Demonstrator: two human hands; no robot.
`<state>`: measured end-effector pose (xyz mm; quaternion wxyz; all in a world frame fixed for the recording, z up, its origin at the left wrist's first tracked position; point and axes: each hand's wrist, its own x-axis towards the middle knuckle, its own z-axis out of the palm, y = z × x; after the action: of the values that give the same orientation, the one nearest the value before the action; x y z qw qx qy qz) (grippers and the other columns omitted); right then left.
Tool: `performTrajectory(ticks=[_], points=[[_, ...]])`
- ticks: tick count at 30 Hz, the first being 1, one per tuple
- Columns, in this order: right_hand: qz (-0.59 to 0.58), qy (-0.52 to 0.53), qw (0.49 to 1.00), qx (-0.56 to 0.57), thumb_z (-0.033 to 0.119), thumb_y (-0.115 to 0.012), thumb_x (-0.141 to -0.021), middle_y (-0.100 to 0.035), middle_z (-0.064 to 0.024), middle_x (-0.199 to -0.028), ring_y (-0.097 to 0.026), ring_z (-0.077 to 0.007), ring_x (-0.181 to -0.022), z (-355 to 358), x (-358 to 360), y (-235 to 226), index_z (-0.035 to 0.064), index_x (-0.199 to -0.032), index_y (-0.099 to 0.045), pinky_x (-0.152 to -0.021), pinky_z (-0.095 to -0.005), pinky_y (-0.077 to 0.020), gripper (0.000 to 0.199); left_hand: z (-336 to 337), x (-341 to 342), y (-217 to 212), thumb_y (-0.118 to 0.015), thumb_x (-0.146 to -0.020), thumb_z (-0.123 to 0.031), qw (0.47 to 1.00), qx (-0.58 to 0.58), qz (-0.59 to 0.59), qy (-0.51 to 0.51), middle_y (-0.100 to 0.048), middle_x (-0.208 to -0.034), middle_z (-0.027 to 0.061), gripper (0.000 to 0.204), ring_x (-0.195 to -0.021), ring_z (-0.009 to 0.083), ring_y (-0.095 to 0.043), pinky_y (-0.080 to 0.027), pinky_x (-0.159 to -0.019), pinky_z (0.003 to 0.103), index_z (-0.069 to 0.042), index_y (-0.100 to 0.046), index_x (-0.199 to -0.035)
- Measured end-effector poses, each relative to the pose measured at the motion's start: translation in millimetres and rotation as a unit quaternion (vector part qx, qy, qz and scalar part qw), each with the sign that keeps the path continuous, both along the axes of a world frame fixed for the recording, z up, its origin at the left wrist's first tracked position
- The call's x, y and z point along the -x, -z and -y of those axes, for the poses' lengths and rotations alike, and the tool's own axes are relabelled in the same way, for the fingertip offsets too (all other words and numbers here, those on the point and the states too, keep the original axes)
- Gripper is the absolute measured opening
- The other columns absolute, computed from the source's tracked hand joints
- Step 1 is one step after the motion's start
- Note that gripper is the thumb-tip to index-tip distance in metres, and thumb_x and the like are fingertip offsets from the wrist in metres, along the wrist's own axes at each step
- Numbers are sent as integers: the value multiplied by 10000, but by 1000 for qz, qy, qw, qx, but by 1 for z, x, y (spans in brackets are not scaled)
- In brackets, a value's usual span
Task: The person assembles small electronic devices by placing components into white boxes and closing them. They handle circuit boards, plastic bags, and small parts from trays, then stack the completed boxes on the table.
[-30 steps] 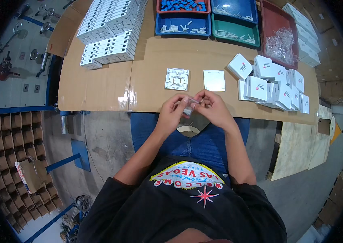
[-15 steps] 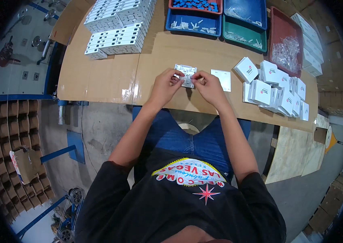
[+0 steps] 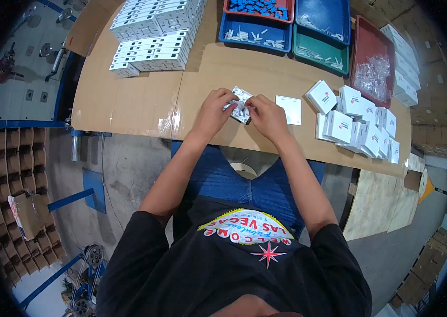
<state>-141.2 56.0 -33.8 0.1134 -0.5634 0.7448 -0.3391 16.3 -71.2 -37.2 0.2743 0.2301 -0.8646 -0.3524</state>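
Observation:
A white square plastic housing (image 3: 241,94) with moulded inner detail lies tilted on the cardboard-covered table in front of me. My left hand (image 3: 215,112) is closed on its left side, thumb and fingers pinched at the edge. From the right, my right hand (image 3: 267,116) has its fingertips pinched at the housing's right side. Between the fingertips shows something small and pale, too small to name. Just right of my right hand lies a flat white square plate (image 3: 289,110).
Stacked white housings (image 3: 152,50) stand at the back left. Along the back are a blue tray (image 3: 255,46) of small white parts, a green tray (image 3: 320,59), a red tray (image 3: 359,37) of clear pieces, and blue parts (image 3: 259,7). White boxed units (image 3: 339,127) are heaped at right.
The housing has turned askew, its top edge now slanting down to the right. My right hand has shifted slightly and its fingers have curled in more. The view has shifted a little.

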Motion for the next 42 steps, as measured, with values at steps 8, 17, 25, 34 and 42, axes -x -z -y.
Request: performTrajectory(ticks=[8,17,25,34,42], points=[[-23,-8,999,-25,217,-675,-921,-667,-62,-890,-695,-297,-752,-8,-7,-9,93,-937,-718,-640,-433,-557,131,5,-10,1,-730,-886,-35,999,-24,21,33,-665,-1063,115,146,-957,293,-680,-552,-813,372,-22,-733,-1032],[-8,25,1000,-13,207,-693,-912,-683,-76,-860,-694,-308,-733,-8,-15,1,89,-918,-721,-624,-435,-554,122,5,-15,3,-762,-877,-93,999,-13,34,38,-664,-1061,109,208,-961,266,-674,-555,-803,358,-28,-728,-1072],[-42,10,999,-15,177,-706,-886,-688,-52,-871,-696,-272,-798,-9,-11,-2,89,-929,-726,-646,-427,-566,100,2,-22,-6,-883,-749,-292,997,-8,51,61,-639,-1146,93,459,-1094,278,-635,-530,-934,383,-40,-715,-1095],[-93,-7,995,-17,161,-706,-878,-648,-42,-1033,-653,-245,-973,-13,-12,-13,44,-969,-721,-712,-400,-577,149,-10,-21,0,-897,-722,-327,998,46,49,4,-634,-1132,98,492,-1063,294,-628,-534,-895,401,-56,-700,-1083],[-73,6,997,23,88,-721,-838,-653,-39,-1054,-670,-248,-972,-10,-15,-4,63,-1002,-702,-730,-399,-578,167,-11,-22,3,-927,-672,-327,998,58,37,14,-641,-1167,116,567,-1121,315,-606,-517,-948,406,-57,-698,-1113]])
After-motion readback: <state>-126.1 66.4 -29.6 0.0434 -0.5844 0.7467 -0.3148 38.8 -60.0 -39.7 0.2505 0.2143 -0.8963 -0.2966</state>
